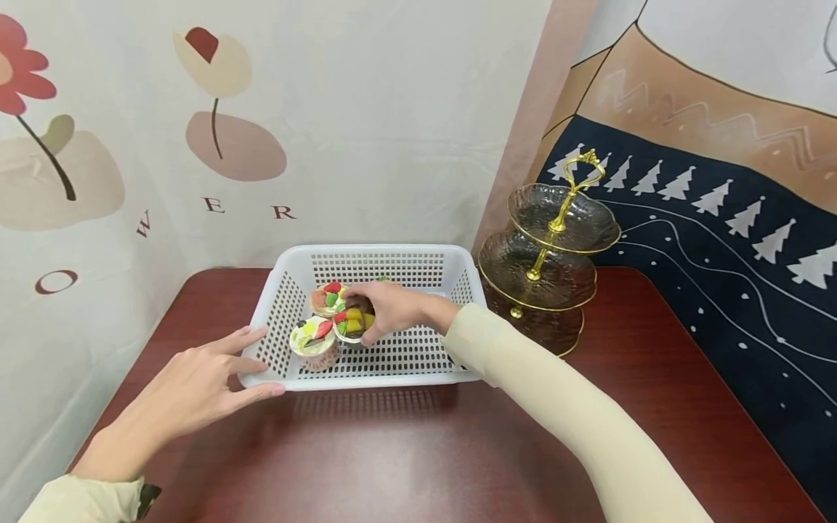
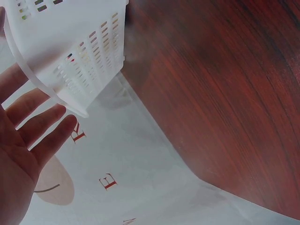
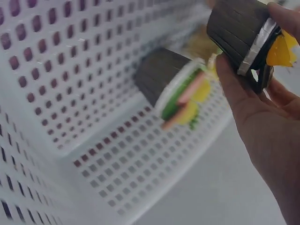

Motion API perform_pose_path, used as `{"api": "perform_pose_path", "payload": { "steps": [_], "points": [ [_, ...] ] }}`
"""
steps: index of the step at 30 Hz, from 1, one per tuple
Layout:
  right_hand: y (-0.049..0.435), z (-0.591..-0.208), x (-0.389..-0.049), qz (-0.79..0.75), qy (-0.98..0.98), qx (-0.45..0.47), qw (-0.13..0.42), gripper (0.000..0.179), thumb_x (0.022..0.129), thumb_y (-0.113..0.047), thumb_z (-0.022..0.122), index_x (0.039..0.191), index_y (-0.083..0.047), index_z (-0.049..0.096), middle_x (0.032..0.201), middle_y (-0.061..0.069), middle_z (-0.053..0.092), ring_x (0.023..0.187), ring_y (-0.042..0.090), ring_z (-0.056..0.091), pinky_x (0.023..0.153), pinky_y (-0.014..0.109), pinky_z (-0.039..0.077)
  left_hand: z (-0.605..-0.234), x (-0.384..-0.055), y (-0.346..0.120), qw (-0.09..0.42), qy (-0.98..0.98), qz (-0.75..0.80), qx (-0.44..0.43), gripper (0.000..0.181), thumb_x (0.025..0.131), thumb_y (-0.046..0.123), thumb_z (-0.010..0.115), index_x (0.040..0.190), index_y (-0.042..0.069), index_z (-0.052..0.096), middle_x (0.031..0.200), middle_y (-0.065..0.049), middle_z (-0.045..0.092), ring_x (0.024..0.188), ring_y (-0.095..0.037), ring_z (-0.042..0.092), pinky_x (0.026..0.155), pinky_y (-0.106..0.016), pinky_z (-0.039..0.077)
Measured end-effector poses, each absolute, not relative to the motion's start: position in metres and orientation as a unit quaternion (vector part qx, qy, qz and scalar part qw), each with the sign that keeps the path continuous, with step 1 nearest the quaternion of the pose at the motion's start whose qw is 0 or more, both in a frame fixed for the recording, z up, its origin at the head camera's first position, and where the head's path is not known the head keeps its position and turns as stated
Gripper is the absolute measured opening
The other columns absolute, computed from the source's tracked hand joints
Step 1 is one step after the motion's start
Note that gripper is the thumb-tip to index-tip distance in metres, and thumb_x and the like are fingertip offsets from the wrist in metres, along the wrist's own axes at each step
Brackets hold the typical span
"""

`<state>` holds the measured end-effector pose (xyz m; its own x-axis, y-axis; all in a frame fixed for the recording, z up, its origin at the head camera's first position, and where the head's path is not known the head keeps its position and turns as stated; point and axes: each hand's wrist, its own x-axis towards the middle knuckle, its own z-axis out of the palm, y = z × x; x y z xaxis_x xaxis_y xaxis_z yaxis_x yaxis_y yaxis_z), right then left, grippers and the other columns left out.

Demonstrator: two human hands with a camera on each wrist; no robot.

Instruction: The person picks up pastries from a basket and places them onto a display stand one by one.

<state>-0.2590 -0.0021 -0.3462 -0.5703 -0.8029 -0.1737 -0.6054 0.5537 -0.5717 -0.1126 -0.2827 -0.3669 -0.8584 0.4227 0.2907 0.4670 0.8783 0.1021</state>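
Note:
In the head view a white plastic basket [image 1: 418, 379] holds several toy cupcakes. My right hand [image 1: 392, 309] reaches into it and grips a cupcake with yellow fruit on top [image 1: 354, 324]. In the right wrist view this cupcake [image 3: 239, 28] has a dark ridged cup, with thumb and fingers around it. Another dark cupcake [image 3: 164, 77] lies on its side in that view. To the left are a white-topped cupcake [image 1: 315, 341] and one with a red and green topping [image 1: 327, 298]. My left hand [image 1: 196, 381] touches the basket's left rim with fairly straight, spread fingers [image 2: 44, 122].
Right of the basket stands a three-tier glass stand [image 1: 539, 269] with gold edges and a gold handle. Everything rests on a reddish-brown table [image 1: 392, 457]. A pale curtain with flowers [image 1: 392, 131] hangs behind, and a dark tree-patterned cloth [image 1: 719, 269] hangs at the right.

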Motion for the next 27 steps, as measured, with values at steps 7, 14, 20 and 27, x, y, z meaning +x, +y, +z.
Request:
{"api": "perform_pose_path", "payload": {
  "steps": [7,14,20,27],
  "points": [
    [0.013,-0.311,-0.250,-0.331,0.835,-0.407,0.164,0.068,0.073,-0.015,0.088,0.130,-0.010,0.051,0.117,0.001,0.060,0.106,0.012,0.057,0.093,0.024,0.045,-0.366,-0.112,-0.283,0.117,-0.964,-0.084,-0.223,0.043,0.079,0.061,0.074,0.091,0.020,0.082,0.134,-0.010,0.062,0.067,0.004,0.063,0.066,-0.045,0.051],
    [0.052,-0.284,-0.244,-0.388,0.820,-0.408,0.106,0.069,0.076,-0.017,0.083,0.137,-0.007,0.052,0.115,0.002,0.063,0.102,0.014,0.060,0.092,0.026,0.047,-0.365,-0.111,-0.281,0.112,-0.966,-0.084,-0.219,0.045,0.079,0.062,0.074,0.091,0.020,0.082,0.134,-0.011,0.062,0.073,-0.003,0.068,0.068,-0.047,0.052],
    [0.096,-0.265,-0.240,-0.417,0.828,-0.373,0.046,0.074,0.077,-0.018,0.085,0.142,-0.008,0.051,0.121,0.005,0.063,0.105,0.018,0.064,0.093,0.030,0.050,-0.365,-0.112,-0.282,0.105,-0.966,-0.086,-0.219,0.045,0.079,0.062,0.073,0.092,0.020,0.082,0.134,-0.011,0.062,0.067,0.005,0.063,0.067,-0.047,0.052],
    [0.141,-0.239,-0.233,-0.450,0.822,-0.348,-0.004,0.076,0.078,-0.008,0.086,0.144,-0.005,0.049,0.125,0.012,0.062,0.105,0.022,0.066,0.086,0.030,0.053,-0.367,-0.112,-0.283,0.120,-0.963,-0.087,-0.225,0.044,0.079,0.061,0.075,0.090,0.019,0.082,0.133,-0.011,0.063,0.083,-0.014,0.070,0.067,-0.046,0.052]
  ]
}}
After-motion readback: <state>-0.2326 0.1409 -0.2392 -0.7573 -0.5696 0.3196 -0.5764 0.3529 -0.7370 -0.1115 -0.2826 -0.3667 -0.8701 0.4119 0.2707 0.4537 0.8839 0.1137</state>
